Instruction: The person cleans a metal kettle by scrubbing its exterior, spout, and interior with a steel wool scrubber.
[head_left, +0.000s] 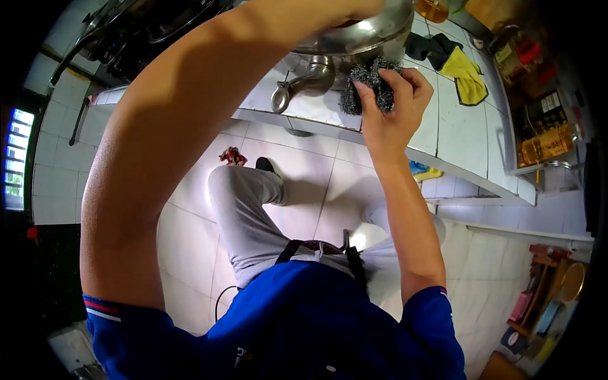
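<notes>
Steel wool (372,85), dark grey and curly, is pinched between the thumb and fingers of my right hand (405,104). It sits against the lower side of a shiny metal vessel (354,39) on the white tiled counter. A metal spout or tap (310,79) juts from the vessel's front, left of the steel wool. My left arm reaches across the top of the view. My left hand (362,7) is at the upper part of the vessel, largely cut off by the frame edge, and its fingers are hidden.
A yellow and dark grey cloth or glove (457,66) lies on the tiled counter (453,130), right of the vessel. A stove with black pans (136,38) is at upper left. Bottles (548,144) stand on the right-hand shelf. A red patterned cloth (233,156) lies on the floor.
</notes>
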Motion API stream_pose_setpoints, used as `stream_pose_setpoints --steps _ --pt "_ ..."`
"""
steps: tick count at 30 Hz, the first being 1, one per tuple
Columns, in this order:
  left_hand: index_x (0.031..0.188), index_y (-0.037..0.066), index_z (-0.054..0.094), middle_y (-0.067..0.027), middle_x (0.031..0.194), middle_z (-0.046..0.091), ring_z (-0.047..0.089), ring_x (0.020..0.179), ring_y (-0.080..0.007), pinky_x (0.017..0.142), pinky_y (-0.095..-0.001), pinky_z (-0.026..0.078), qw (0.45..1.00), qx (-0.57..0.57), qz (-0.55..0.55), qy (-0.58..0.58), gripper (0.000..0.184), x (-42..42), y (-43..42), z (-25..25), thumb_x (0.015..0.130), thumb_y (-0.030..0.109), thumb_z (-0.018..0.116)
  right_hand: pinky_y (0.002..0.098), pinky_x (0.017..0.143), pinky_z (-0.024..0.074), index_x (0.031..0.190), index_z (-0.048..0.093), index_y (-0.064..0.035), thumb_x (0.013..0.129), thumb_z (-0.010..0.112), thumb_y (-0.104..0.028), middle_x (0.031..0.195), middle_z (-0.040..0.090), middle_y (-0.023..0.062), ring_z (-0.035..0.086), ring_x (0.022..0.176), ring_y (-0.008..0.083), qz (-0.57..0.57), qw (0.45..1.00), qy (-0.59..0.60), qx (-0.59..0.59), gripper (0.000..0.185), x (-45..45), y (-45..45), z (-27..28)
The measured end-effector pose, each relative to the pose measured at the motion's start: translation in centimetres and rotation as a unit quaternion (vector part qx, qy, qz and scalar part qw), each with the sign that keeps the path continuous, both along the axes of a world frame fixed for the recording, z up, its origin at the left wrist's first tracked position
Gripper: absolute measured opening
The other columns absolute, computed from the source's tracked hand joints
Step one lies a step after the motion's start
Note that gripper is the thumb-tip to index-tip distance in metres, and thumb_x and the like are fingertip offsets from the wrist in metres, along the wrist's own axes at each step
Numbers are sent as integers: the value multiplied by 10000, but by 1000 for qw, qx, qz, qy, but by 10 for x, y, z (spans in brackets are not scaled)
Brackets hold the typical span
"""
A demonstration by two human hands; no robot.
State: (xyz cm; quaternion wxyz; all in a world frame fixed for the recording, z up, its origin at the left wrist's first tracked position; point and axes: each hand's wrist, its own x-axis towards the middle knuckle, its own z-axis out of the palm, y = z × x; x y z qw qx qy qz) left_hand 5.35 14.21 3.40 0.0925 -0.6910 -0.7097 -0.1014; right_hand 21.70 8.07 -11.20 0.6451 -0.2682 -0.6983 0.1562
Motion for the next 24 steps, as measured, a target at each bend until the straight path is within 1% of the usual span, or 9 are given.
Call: stream_pose_setpoints --steps 4,5,7,10,11,14,17,22,24 --pt "1030 -33 718 -282 1103 672 661 1045 -418 891 -510 513 975 -57 112 -182 482 43 -27 24 1004 372 460 340 737 513 992 720 -134 637 874 -56 1110 555 135 600 906 294 4 998 3 69 395 -3 -4 7" --pt "1030 -33 718 -282 1103 672 661 1045 -418 891 -510 513 975 -58 112 -181 482 45 -25 22 1004 372 460 348 727 507 990 723 -150 606 860 -40 1081 570 121 600 901 298 21 995 -4 99 422 -4 -4 12" --pt "1001 -20 731 -285 1085 676 671 1017 -421 873 -504 525 984 -25 70 -161 443 45 -22 15 987 352 490 387 724 482 976 728 -180 541 814 -15 1016 601 87 596 907 308 4 987 -6 160 474 -13 -2 11" --pt "961 7 749 -272 1051 690 690 965 -408 834 -479 548 993 23 -16 -116 371 36 -12 -2 944 313 540 407 742 463 971 733 -192 562 810 -27 1027 597 85 587 905 300 2 985 -59 160 448 -8 -1 -3" --pt "902 30 756 -247 963 708 706 906 -390 782 -469 567 981 76 -150 97 314 28 -13 -4 899 289 579 408 752 455 972 735 -196 564 804 -25 1027 595 80 580 891 299 3 986 -82 147 448 -6 -2 -8" --pt "869 28 750 -224 899 713 712 875 -374 745 -470 572 975 32 -127 181 303 26 -20 -5 882 288 596 407 752 454 977 735 -200 556 806 -24 1024 592 79 574 882 293 5 989 -84 120 462 -6 -6 -15" --pt "846 11 730 -225 841 709 708 832 -388 718 -477 566 973 -60 -134 178 363 50 -65 50 883 355 624 391 732 457 999 739 -209 554 815 -26 1012 592 80 576 866 284 9 988 -56 142 487 -7 -5 3" --pt "866 0 707 -249 825 698 676 816 -450 734 -498 541 952 -167 -178 185 598 7 -77 69 924 580 572 380 711 457 1018 744 -193 558 805 -4 988 600 82 577 828 273 12 979 -27 200 500 -18 -2 14" --pt "869 -11 705 -260 838 694 673 819 -454 730 -503 537 962 -137 -174 158 620 1 -75 51 942 581 536 377 710 459 1014 743 -189 562 798 5 983 602 80 579 827 273 13 980 -36 195 494 -23 -2 10"
